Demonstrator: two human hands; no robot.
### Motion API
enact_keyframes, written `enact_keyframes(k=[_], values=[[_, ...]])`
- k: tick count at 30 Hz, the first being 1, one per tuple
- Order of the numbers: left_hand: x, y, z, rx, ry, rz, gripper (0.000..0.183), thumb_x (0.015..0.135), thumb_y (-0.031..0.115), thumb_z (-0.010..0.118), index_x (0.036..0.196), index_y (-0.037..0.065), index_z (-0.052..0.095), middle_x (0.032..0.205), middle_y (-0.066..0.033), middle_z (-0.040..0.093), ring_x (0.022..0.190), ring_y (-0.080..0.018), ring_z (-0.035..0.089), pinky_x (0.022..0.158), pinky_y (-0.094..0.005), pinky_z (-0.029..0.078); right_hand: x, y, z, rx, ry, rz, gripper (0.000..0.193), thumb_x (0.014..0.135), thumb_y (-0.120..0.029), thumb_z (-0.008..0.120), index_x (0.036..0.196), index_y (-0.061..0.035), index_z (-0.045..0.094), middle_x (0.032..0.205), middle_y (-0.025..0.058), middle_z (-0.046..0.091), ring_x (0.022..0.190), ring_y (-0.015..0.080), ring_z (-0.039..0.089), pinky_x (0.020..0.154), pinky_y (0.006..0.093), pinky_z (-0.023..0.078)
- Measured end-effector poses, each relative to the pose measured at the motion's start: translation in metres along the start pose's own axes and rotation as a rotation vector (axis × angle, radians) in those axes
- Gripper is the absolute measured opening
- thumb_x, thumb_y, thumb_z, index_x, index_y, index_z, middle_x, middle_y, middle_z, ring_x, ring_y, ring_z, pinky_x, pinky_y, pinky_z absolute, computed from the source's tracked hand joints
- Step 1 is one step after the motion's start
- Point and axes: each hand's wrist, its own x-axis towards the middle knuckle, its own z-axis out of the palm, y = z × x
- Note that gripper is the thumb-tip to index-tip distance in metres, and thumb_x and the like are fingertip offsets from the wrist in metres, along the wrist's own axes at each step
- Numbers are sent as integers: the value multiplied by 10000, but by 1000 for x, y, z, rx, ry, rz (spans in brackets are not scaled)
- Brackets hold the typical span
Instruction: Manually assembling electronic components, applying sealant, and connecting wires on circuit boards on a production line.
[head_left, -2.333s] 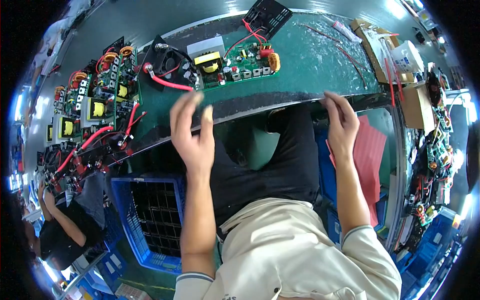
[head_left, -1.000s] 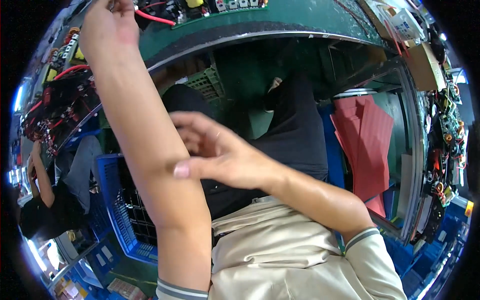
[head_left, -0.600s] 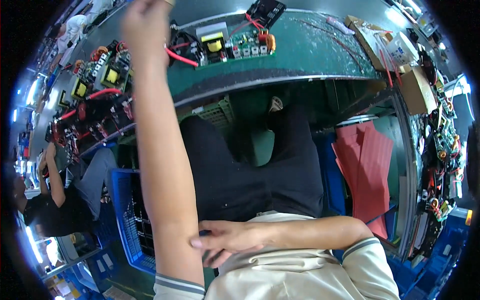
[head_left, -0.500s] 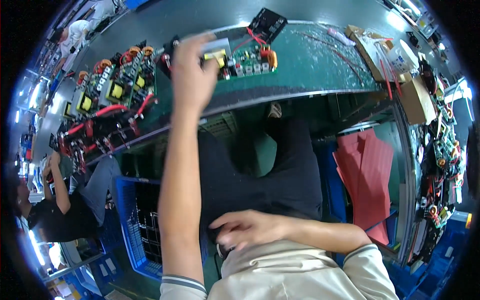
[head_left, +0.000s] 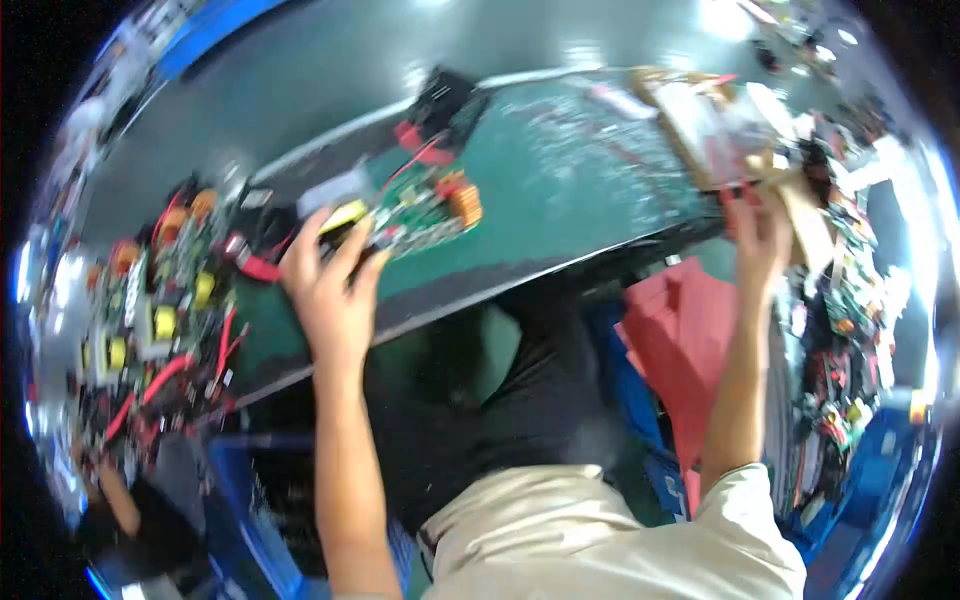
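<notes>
A green circuit board [head_left: 425, 222] with a yellow-wrapped transformer [head_left: 343, 217] and an orange-wound coil [head_left: 462, 200] lies near the bench's front edge. My left hand [head_left: 335, 290] grips its left end, fingers curved around the transformer. Red wire runs from the board to a black panel [head_left: 446, 105] behind it. Over at the bench's right end, my right hand [head_left: 757, 235] has its fingers closed around a red-handled tool [head_left: 733, 208] beside a cardboard box. Motion blur hides the tool's exact kind.
Several populated boards [head_left: 150, 320] with red cables crowd the left. A cardboard box [head_left: 672, 120] stands at the right end, with more boards [head_left: 850, 330] beyond. Below are red sheets [head_left: 680, 350] and a blue crate [head_left: 245, 500]. Another person [head_left: 140, 530] sits at lower left.
My left hand has come down onto the board's left end. My right hand has left my lap and reached out to the red handles at the right. The whole view has shifted.
</notes>
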Motion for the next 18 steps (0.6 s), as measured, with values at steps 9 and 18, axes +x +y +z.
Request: enact_keyframes(k=[9, 18], values=[[1, 4, -6, -38, -64, 38, 590, 751, 80, 793, 1293, 251, 635, 1494, -97, 394, 1269, -369, 431, 1064, -448, 402, 20, 117, 12, -203, -406, 281, 599, 886, -311, 747, 1359, -16, 527, 1118, 134, 665, 920, 211, 650, 824, 313, 516], [-6, -7, -12, -85, 34, 54, 479, 754, 65, 780, 1201, 212, 691, 1429, -92, 484, 1225, -350, 468, 1048, -437, 401, 82, 125, 24, 398, -133, 279, 262, 918, -181, 708, 1097, 10, 685, 938, 31, 677, 768, 93, 620, 710, 242, 535]])
